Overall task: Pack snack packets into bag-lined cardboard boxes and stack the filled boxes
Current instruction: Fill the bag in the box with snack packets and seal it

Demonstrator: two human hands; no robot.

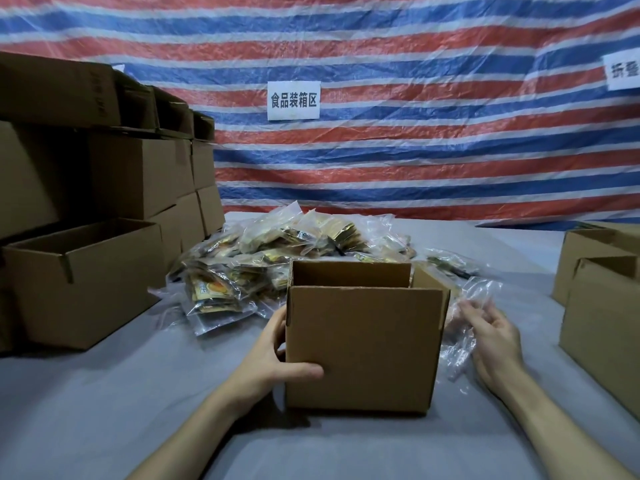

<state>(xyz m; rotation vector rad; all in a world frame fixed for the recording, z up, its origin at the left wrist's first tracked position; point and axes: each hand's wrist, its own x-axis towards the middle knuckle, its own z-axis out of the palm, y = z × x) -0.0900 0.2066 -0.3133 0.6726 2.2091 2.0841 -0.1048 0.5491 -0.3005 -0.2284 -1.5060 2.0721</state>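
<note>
Two hands work at the near edge of the grey bench point(138, 393). The left hand point(273, 355) grips the open cardboard box point(363, 348), which stands upright at the middle of that near edge. Its thumb is pressed flat on the front face and its fingers are curled round the box's left corner. The right hand point(495, 341) is just beside the box's right wall, fingers half-curled against a crumpled clear plastic bag point(479, 294). Blur there keeps me from telling whether they pinch the film or only touch it.

Right behind the box, toward the middle of the bench, lies a loose pile of snack packets point(277, 251) in clear wrappers, some showing yellow and orange print. Along the left edge rises a stack of cardboard boxes point(104, 168), with one open-topped box point(86, 289) in front of it. Two more brown boxes point(602, 306) sit at the right edge, well apart from the hands. Beyond the far edge hangs a red, white and blue striped tarp point(415, 161) bearing a white paper sign point(293, 100).
</note>
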